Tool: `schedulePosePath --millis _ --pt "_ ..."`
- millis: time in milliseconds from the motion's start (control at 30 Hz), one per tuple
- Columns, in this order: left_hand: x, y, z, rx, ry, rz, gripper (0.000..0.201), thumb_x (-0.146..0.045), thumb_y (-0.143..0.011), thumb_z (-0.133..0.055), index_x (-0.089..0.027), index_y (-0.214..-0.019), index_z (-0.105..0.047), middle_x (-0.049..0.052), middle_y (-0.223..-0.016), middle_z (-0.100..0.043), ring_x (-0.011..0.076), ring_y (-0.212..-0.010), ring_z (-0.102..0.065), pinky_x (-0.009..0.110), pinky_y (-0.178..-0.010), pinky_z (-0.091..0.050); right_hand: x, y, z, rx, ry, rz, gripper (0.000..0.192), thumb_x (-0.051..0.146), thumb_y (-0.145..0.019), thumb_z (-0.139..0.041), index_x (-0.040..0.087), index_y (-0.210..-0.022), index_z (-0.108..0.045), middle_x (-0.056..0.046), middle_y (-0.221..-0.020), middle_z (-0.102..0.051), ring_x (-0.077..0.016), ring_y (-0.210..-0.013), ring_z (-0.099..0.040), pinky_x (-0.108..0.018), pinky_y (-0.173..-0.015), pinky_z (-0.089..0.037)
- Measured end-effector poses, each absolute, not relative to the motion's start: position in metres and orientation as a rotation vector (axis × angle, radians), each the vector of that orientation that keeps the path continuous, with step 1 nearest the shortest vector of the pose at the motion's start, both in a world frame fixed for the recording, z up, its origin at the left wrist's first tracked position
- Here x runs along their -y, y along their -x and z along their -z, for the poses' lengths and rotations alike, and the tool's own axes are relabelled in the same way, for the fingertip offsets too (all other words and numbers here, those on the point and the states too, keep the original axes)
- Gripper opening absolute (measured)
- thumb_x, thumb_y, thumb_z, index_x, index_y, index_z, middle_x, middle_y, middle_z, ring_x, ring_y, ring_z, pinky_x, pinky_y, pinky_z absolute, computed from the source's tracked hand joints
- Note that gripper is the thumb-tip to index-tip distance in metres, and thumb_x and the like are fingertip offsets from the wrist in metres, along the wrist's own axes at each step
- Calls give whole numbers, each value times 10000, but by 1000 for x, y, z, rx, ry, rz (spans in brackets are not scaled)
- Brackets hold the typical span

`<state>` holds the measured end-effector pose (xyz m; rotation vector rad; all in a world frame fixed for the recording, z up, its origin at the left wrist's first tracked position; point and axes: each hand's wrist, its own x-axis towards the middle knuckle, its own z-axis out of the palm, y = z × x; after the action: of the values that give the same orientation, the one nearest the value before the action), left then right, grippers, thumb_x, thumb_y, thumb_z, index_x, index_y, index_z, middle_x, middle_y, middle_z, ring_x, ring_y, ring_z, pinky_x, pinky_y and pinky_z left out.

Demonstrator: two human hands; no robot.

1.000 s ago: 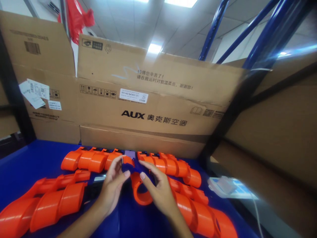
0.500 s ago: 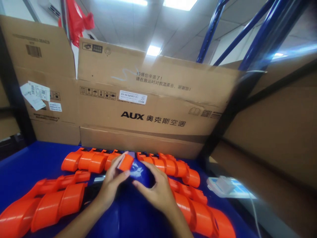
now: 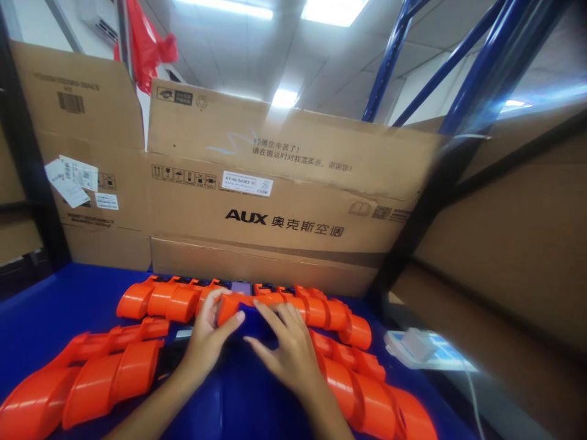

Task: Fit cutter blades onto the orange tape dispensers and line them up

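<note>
Between my hands is a plastic piece with a bright orange tubular end (image 3: 230,307) and a dark blue part (image 3: 255,320). My left hand (image 3: 208,333) is closed round the orange end, its thumb along the near side. On the other side, my right hand (image 3: 290,339) curves loosely about the blue part, index finger on its upper edge and thumb below. The blue part's lower outline merges with the blue table (image 3: 220,397). Behind my hands stands a row of similar orange tubular pieces (image 3: 181,304).
More orange pieces lie front left (image 3: 110,379) and front right (image 3: 367,391). A phone-like dark rectangle (image 3: 241,287) stands at the back. A white power strip (image 3: 417,348) with a cable is at right. Cardboard (image 3: 284,244) walls the back; blue rack posts (image 3: 389,61) rise behind.
The held piece has been turned, so its blue part shows less and looks darker. My right fingers have shifted up and spread more. The camera has tilted slightly.
</note>
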<state>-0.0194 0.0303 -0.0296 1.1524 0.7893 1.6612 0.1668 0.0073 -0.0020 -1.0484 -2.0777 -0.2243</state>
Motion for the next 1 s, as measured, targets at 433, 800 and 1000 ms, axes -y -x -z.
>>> schedulePosePath --millis 433,800,1000 --pt "-28 19 28 -783 -1072 -1668 459 -321 -696 -834 -269 -1088 -602 32 -1081 -700 266 -1044 -653 399 -977 -449 -8 -167 1 2087 1024 211 625 401 -844 -724 313 -1427 -519 -103 -1112 -653 -306 -1013 -617 -504 -885 -553" --pt "-21 15 25 -612 -1083 -1502 606 -329 -774 -791 -296 -1338 -574 87 -1357 -633 309 -1270 -564 432 -1084 -399 -2 -164 -6 1823 1058 -74 611 408 -819 -741 258 -1378 -548 -113 -1208 -670 -316 -1090 -635 -495 -969 -512" --pt "-15 12 32 -597 -1331 -1256 583 -303 -757 -812 -289 -1310 -628 131 -1326 -649 354 -1236 -580 502 -1037 -441 -11 -172 -1 1375 1037 -533 391 535 -926 -550 208 -1100 -676 -92 -1128 -716 -293 -1066 -655 -436 -944 -519"
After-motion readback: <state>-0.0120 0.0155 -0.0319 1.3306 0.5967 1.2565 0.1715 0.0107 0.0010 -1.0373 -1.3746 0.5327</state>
